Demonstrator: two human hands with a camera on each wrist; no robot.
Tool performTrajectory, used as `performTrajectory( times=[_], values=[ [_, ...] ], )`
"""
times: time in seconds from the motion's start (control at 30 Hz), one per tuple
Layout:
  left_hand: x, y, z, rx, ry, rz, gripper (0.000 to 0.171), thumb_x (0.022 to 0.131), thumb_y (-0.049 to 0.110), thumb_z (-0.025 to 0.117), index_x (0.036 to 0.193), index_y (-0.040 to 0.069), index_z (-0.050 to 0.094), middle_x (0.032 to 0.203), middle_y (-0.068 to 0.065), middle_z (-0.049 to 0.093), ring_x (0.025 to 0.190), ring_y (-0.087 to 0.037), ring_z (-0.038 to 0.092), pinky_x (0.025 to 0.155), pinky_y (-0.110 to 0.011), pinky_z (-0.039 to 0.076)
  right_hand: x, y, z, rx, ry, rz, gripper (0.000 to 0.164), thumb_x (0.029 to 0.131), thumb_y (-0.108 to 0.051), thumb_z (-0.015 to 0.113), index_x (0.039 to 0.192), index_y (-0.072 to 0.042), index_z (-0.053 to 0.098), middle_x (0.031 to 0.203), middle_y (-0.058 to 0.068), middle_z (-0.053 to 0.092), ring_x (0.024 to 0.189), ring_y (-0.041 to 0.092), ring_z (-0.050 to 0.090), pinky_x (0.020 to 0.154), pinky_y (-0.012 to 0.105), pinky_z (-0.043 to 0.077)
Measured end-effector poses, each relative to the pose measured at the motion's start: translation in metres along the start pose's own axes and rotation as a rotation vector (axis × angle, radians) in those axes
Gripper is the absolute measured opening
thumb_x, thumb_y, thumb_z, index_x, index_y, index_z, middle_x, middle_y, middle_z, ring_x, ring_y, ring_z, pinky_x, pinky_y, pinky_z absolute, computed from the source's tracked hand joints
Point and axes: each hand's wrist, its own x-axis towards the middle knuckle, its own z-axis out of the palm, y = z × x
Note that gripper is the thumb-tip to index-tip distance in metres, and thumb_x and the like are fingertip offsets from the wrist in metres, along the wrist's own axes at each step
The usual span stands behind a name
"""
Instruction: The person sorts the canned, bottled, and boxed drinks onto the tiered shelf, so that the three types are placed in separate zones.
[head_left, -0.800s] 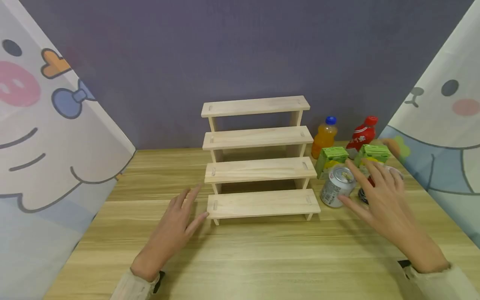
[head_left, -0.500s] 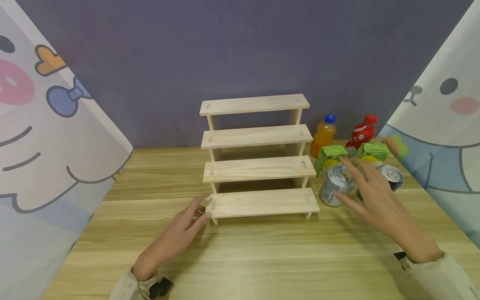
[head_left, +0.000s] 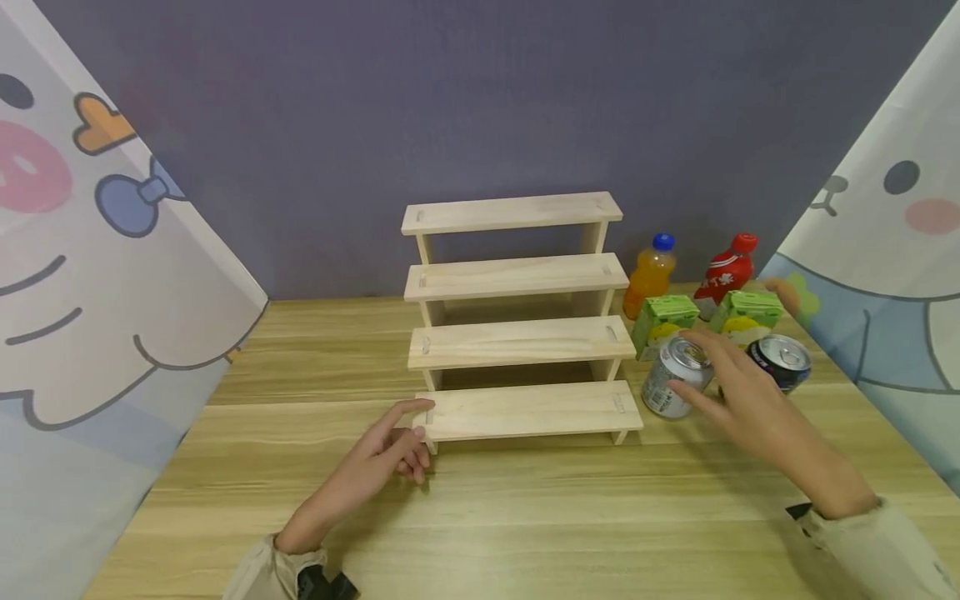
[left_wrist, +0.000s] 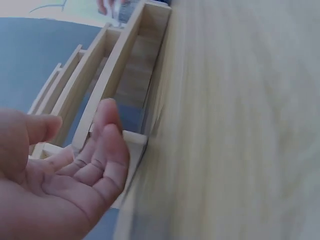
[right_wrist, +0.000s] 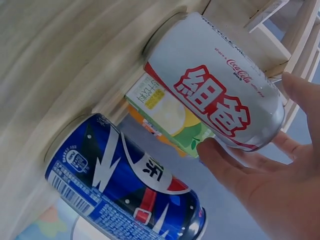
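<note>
A silver soda can point(right_wrist: 212, 82) with red lettering stands on the table, right of a four-tier wooden step shelf point(head_left: 525, 412). My right hand point(head_left: 757, 417) is curled round the can's upper part, thumb on the near side and fingers across the far side. The head view hides how firmly it holds. At the lowest tier's left end, my left hand point(head_left: 378, 458) rests with its index finger over the board and its thumb by the front corner. In the left wrist view its other fingers point(left_wrist: 116, 145) hang loosely bent below the board, not clasping it.
A dark blue can point(head_left: 783, 358) stands just right of the silver can. Behind are two green juice cartons point(head_left: 667, 312), an orange soda bottle point(head_left: 651, 279) and a red-labelled bottle point(head_left: 727, 271). A grey wall point(head_left: 337, 150) rises behind the shelf.
My left hand has moved right onto the lowest tier's end, its lower fingers bending under it. My right hand has come in closer and curled round the silver can, which stands where it was.
</note>
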Motion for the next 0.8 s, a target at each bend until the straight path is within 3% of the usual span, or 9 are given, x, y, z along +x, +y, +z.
performTrajectory(
  times=[0.13,0.47,0.57,0.7,0.8],
  values=[
    [0.002,-0.007,-0.002,-0.127,-0.012,0.008,0.047,0.109,0.018,0.042,0.153,0.007,0.030,0.089,-0.022,0.066,0.072,-0.021,0.068,0.068,-0.036,0.061,0.002,0.003,0.003,0.004,-0.002,-0.010,0.071,0.084,-0.015,0.081,0.144,-0.003,0.044,0.136,0.020,0.053,0.111,0.036,0.057,0.077,0.055,0.052],
    [0.003,-0.020,-0.003,-0.340,-0.072,-0.014,0.049,0.110,0.020,0.041,0.154,0.009,0.024,0.096,-0.016,0.070,0.082,-0.023,0.069,0.077,-0.034,0.059,0.009,0.010,0.008,0.031,-0.001,-0.019,0.068,0.079,-0.014,0.086,0.137,-0.003,0.052,0.129,0.021,0.058,0.109,0.039,0.059,0.075,0.056,0.053],
    [0.003,-0.022,-0.004,-0.407,-0.101,0.016,0.049,0.110,0.015,0.037,0.155,0.007,0.021,0.098,-0.014,0.071,0.084,-0.022,0.070,0.078,-0.033,0.059,0.010,0.011,0.008,0.032,0.013,-0.032,0.068,0.076,-0.012,0.088,0.135,-0.004,0.055,0.127,0.019,0.061,0.105,0.036,0.062,0.072,0.049,0.054],
    [0.004,-0.024,-0.004,-0.479,-0.128,0.036,0.048,0.110,0.011,0.035,0.156,0.006,0.019,0.100,-0.013,0.072,0.089,-0.023,0.070,0.081,-0.035,0.059,0.010,0.012,0.008,0.031,0.031,-0.045,0.067,0.072,-0.012,0.090,0.132,-0.004,0.059,0.125,0.018,0.063,0.101,0.032,0.064,0.072,0.025,0.052],
    [0.005,-0.026,-0.003,-0.507,-0.134,0.030,0.048,0.110,0.011,0.034,0.156,0.007,0.020,0.101,-0.015,0.072,0.092,-0.025,0.071,0.084,-0.038,0.059,0.009,0.012,0.007,0.038,0.038,-0.031,0.067,0.071,-0.011,0.090,0.131,-0.005,0.060,0.124,0.016,0.064,0.094,0.027,0.065,0.068,0.015,0.048]
  ],
)
